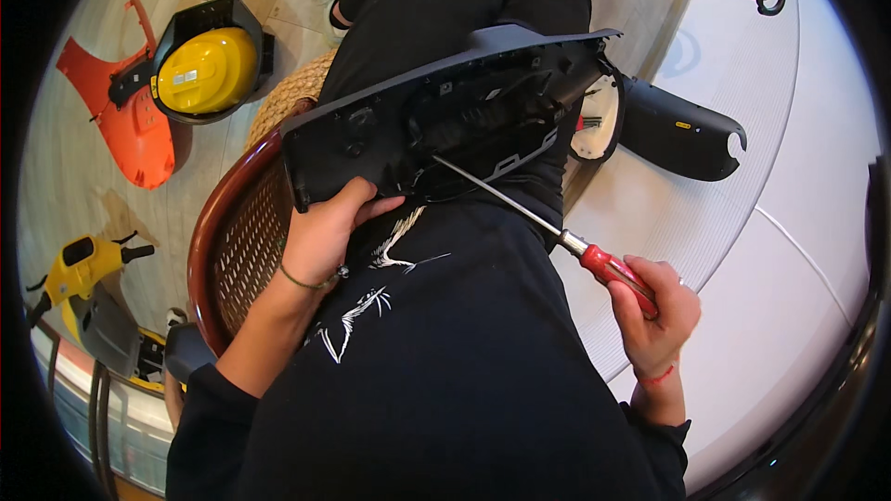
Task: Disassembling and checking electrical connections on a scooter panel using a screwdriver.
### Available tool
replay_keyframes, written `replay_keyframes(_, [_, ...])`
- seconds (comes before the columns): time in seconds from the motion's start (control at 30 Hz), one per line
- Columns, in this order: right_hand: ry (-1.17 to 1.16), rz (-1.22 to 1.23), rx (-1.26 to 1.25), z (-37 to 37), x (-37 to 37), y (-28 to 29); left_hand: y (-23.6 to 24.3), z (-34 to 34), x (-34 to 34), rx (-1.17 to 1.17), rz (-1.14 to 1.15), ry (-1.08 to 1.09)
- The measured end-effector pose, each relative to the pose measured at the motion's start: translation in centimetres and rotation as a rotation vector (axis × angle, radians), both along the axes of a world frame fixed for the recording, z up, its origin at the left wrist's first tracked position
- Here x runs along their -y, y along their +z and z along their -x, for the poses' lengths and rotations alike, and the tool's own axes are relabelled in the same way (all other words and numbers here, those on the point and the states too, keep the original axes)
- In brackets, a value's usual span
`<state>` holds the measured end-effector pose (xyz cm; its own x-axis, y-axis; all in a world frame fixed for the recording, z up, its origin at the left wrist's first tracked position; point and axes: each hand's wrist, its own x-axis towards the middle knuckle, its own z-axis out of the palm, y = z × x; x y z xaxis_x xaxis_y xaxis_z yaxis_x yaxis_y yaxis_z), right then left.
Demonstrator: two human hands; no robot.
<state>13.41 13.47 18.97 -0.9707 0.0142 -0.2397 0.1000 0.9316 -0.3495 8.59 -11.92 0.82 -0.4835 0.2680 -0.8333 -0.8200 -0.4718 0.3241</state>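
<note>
Across my lap lies a long black plastic panel [371, 144], its hollow, ribbed inner side facing up. My left hand [336, 223] is closed on the panel's near left edge, thumb on the inner face; the fingers underneath are partly hidden. In my right hand [657, 315] is a screwdriver [608, 269] with a red handle and a long metal shaft. Its shaft slants up and left, and the tip reaches the panel's inside near the middle. Whether the tip sits in a screw, I cannot tell.
A black curved cover [682, 130] and a round-rimmed container [597, 121] stand at the right by a white surface [715, 213]. On the floor at left are an orange panel [130, 125], a yellow helmet [209, 70] in a black tub, and a yellow scooter [88, 274]. A wicker chair [237, 250] surrounds me.
</note>
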Motion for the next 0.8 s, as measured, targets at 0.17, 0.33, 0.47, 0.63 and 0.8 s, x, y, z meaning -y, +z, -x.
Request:
replay_keyframes(0.17, [-0.105, 0.079, 0.134, -1.6, -0.6, -0.2, -0.4, -0.1, -0.3, 0.018, -0.002, -0.003])
replay_keyframes(0.33, [-0.386, 0.282, 0.258, 0.0, -0.8, 0.9, 0.2, 0.6, -0.1, 0.095, -0.013, 0.003])
replay_keyframes(0.47, [-0.303, 0.278, 0.186, 0.2, -2.6, 1.9, 0.5, 0.9, -0.1, 0.115, -0.042, -0.011])
replay_keyframes(0.63, [-0.470, 0.441, -0.087, 0.8, -4.7, 3.4, 0.2, 0.7, 0.0, 0.115, -0.051, -0.020])
replay_keyframes(0.8, [-0.507, 0.611, -0.223, 1.2, -6.6, 4.1, 0.0, 1.0, 0.1, 0.063, -0.044, -0.021])
